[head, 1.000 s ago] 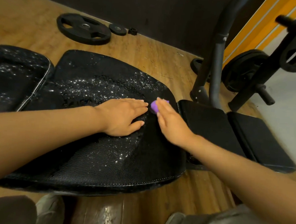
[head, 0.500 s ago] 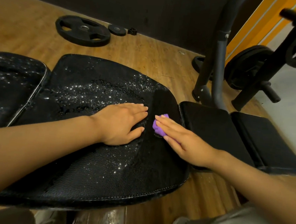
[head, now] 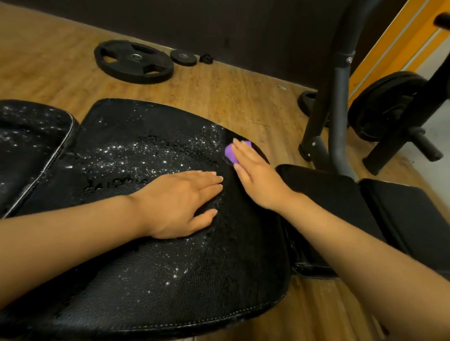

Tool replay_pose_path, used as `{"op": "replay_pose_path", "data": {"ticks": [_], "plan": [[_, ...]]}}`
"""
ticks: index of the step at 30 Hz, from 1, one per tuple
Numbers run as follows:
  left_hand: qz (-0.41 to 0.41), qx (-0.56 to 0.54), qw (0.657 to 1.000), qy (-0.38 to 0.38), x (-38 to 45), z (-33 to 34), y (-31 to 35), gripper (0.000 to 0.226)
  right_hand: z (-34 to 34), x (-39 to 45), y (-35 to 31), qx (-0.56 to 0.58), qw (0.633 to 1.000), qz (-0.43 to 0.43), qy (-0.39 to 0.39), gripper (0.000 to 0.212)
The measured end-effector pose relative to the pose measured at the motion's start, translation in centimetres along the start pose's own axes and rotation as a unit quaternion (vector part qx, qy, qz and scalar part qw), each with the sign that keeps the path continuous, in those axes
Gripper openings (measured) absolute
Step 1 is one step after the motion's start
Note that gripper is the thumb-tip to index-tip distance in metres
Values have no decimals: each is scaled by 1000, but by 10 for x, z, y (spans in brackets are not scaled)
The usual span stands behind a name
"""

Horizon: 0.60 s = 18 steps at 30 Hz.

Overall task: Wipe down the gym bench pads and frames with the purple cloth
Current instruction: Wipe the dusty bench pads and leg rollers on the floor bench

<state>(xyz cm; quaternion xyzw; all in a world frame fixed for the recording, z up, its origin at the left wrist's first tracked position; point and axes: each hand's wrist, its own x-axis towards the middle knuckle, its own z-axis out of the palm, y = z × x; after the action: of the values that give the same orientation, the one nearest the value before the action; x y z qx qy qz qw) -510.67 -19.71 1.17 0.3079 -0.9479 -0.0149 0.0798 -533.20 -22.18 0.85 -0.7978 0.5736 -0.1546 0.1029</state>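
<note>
1. Wooden gym flooring ran behind the bench, with a large weight plate (head: 133, 62) and a smaller plate (head: 183, 57) lying flat near the dark wall.
2. At the right stood a dark rack upright (head: 337, 92), with another plate (head: 381, 105) stored beside it.
3. Filling the foreground was the black seat pad (head: 161, 279), beaded with bright droplets, mostly over its middle and far-left part.
4. A second wet pad (head: 19, 144) lay off its left edge, and two dry-looking matte pads (head: 347, 202) off its right edge.
5. On the seat pad's middle the left hand (head: 180, 202) lay flat, fingers straight and together, holding nothing; it read as a brace.
6. With fingers extended rather than curled, the right hand (head: 257, 172) pressed the purple cloth (head: 231, 153) onto the pad.
7. Only a small fold of the cloth showed under the fingertips.
8. Half a second before, the cloth was lower, nearly beside the left hand's fingertips; it had since been pushed up to the pad's far right corner.
9. The left hand had hardly shifted.
10. That stroke suggested the right edge strip was being wiped, and it looked drier than the middle.
11. Most droplets remained, so the pad seemed far from finished, and the frames looked untouched.
</note>
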Motion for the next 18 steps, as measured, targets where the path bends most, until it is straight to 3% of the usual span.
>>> {"op": "replay_pose_path", "data": {"ticks": [4,7,13,18], "plan": [[-16,-1,1000,-11,1,0,1,64,-20,-71,4,6,998,-37,-55,52],[-18,-1,1000,1,0,1,2,61,-21,-59,11,-15,998,-31,-58,49],[-22,3,1000,9,0,2,3,57,12,68,5,-16,989,141,46,45],[-27,-8,1000,14,-2,1,4,56,23,96,-30,-10,999,38,16,47]]}}
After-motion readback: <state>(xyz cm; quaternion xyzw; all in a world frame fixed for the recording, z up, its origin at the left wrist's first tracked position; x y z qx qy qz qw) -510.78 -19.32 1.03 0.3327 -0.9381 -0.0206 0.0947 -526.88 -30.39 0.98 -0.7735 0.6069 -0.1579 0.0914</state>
